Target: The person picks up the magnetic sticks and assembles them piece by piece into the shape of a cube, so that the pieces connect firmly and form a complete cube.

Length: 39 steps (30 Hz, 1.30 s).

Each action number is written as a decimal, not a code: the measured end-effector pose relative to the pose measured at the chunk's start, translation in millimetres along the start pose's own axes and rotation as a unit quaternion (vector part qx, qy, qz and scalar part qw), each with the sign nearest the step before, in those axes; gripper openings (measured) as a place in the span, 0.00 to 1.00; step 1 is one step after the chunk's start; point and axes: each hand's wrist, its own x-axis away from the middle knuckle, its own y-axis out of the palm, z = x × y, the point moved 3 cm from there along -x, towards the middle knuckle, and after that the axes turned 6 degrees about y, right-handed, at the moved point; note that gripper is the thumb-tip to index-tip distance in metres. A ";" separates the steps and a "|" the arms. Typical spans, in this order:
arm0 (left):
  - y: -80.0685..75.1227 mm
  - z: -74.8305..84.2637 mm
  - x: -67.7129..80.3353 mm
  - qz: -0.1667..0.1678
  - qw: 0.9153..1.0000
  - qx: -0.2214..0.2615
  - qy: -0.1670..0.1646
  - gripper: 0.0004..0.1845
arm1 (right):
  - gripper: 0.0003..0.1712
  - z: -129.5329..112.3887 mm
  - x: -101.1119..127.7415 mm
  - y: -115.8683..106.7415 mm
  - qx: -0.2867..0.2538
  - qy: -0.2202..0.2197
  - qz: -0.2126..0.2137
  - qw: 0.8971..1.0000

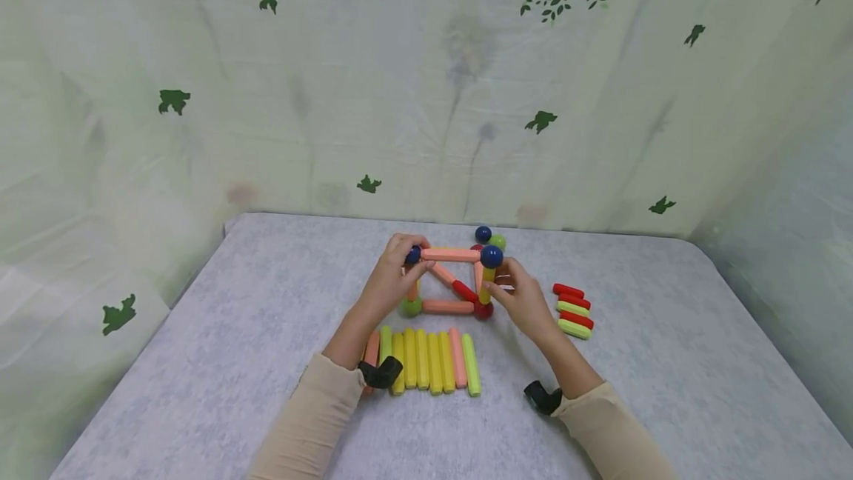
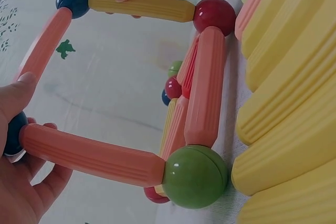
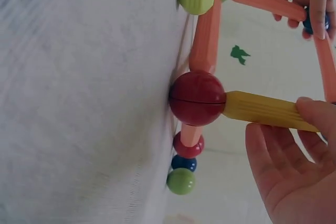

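A frame of sticks and balls stands upright in the middle of the table. My left hand holds the blue ball at its upper left corner. With thumb and fingers my right hand pinches the yellow stick on the right side. That stick joins the upper right blue ball to a red ball on the table. A salmon stick spans the top. Another salmon stick runs along the bottom to a green ball. Behind it, more sticks lie joined on the table.
In front of the frame lies a row of yellow, salmon and light green sticks. Short red and light green sticks lie to the right. A loose-looking blue ball and green ball sit behind, near the cloth backdrop.
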 end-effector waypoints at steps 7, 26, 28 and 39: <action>-3.5 2.0 1.8 0.002 1.000 0.014 -0.002 0.19 | 0.41 -3.3 0.0 -1.5 0.042 -0.080 0.035 0.995; -15.1 0.7 11.5 0.015 0.999 0.032 0.028 0.27 | 0.42 -6.7 16.7 -20.5 0.089 -0.147 0.050 0.984; -15.5 0.1 11.4 0.012 0.999 0.026 0.029 0.28 | 0.41 -7.6 20.9 -27.3 0.098 -0.139 0.058 0.984; -35.7 -4.5 33.0 -0.031 0.999 -0.024 -0.037 0.33 | 0.36 23.8 49.3 -70.4 0.177 -0.056 0.004 0.983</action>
